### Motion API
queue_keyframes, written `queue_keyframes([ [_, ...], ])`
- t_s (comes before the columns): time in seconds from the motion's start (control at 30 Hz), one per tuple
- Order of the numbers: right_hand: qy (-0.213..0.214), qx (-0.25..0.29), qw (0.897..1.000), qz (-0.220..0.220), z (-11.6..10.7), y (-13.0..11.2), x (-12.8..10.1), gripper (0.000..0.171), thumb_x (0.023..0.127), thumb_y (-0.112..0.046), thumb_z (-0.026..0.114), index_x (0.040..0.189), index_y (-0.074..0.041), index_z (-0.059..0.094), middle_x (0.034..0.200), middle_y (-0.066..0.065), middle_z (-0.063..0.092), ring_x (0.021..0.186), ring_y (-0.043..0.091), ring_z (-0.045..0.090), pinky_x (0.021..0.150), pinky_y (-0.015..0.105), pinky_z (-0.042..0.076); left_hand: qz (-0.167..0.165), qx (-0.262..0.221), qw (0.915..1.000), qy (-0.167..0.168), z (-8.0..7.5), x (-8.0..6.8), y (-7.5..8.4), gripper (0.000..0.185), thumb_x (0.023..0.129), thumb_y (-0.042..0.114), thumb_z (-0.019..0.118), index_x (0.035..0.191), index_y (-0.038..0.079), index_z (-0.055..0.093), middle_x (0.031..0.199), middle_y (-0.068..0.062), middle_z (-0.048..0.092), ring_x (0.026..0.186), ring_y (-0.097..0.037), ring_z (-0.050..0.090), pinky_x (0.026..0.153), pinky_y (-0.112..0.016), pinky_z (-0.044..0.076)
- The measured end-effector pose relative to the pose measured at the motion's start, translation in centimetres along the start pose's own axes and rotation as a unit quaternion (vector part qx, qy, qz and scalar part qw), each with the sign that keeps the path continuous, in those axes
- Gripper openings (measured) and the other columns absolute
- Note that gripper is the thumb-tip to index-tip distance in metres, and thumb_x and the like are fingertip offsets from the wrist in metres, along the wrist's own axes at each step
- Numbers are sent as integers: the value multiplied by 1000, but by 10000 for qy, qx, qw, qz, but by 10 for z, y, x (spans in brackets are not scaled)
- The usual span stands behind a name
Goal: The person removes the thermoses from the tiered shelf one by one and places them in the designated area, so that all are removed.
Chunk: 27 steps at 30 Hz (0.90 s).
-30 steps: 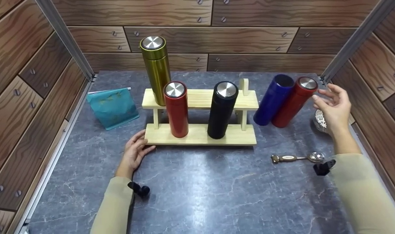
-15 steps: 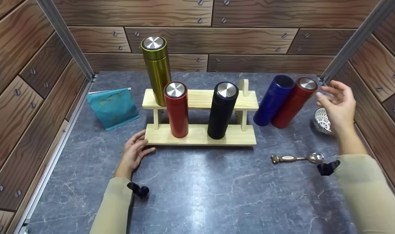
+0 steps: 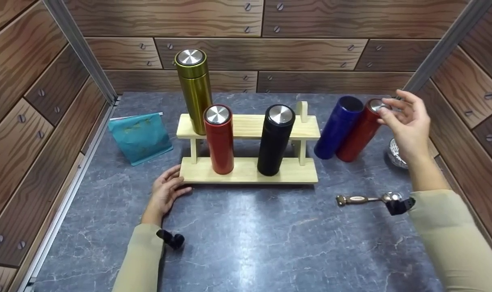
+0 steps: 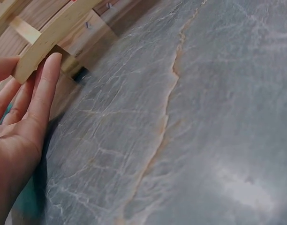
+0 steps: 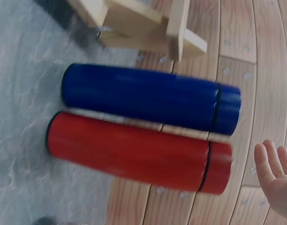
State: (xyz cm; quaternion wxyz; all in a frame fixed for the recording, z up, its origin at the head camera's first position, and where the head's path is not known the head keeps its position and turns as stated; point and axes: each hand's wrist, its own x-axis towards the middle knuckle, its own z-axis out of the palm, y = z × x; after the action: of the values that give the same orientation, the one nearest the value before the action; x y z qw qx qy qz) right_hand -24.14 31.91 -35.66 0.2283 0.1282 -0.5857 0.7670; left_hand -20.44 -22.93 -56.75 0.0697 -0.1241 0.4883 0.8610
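My left hand (image 3: 165,192) holds the left end of a two-tier wooden display rack (image 3: 246,176); in the left wrist view, fingers (image 4: 45,91) lie along the end of its board. A red thermos (image 3: 219,146) and a black thermos (image 3: 272,146) stand on the lower shelf, and a gold thermos (image 3: 197,93) on the upper. My right hand (image 3: 410,125), fingers spread, is by the top of another red thermos (image 3: 357,140). The right wrist view shows a gap between this hand (image 5: 277,183) and that thermos. A blue thermos (image 3: 337,129) stands close beside it.
A teal pouch (image 3: 140,138) stands left of the rack. On the right lie a spoon with a brown handle (image 3: 357,200) and a small white woven basket (image 3: 395,153), partly hidden by my right hand. Wood-patterned panels (image 3: 213,52) enclose the table (image 3: 270,235).
My right hand first drew slightly away to the right, then came back left and upward, now overlapping the red thermos's lid in the head view. The left hand stays at the rack.
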Motion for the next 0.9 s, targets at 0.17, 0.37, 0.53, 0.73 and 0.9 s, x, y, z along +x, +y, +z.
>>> queue_keyframes([
  [0.17, -470, 70, 9989, -8, 21, -2, 4, 47, 79, 15, 62, 122, 2, 48, 106, 23, 59, 83, 27, 63, 68, 28, 57, 57, 54, 10000, -7, -3, 0, 0, 52, 86, -8, 55, 136, 0, 40, 119, -12, 52, 89, -24, 62, 75, -47, 55],
  [0.37, -818, 44, 9966, 89, 50, -3, 5, 48, 80, 14, 62, 124, 1, 47, 110, 24, 57, 86, 27, 62, 72, 30, 56, 106, 121, 9999, 26, -5, -1, 0, 52, 86, -8, 56, 136, 0, 41, 118, -12, 53, 87, -24, 62, 74, -46, 55],
  [0.53, -1112, -137, 9936, 119, 76, -3, 5, 50, 80, 11, 64, 126, 0, 47, 113, 27, 55, 88, 28, 61, 74, 30, 55, 103, 120, 9999, 61, -5, 1, 0, 52, 86, -7, 56, 135, 1, 41, 119, -13, 52, 87, -25, 62, 72, -45, 56],
  [0.73, -1268, -242, 9916, 21, 101, -1, 7, 50, 79, 9, 67, 125, 0, 48, 111, 26, 56, 89, 28, 60, 75, 30, 54, 89, 134, 9999, 58, -3, 1, -1, 52, 85, -7, 58, 134, 0, 42, 121, -14, 52, 86, -25, 62, 72, -44, 56],
  [0.9, -1388, -298, 9899, -4, 119, 1, 8, 50, 79, 7, 68, 125, 0, 48, 112, 26, 55, 89, 28, 60, 76, 31, 54, 41, 155, 9999, 46, -3, 0, -2, 51, 87, -6, 56, 135, 1, 42, 121, -13, 51, 86, -26, 62, 70, -43, 56],
])
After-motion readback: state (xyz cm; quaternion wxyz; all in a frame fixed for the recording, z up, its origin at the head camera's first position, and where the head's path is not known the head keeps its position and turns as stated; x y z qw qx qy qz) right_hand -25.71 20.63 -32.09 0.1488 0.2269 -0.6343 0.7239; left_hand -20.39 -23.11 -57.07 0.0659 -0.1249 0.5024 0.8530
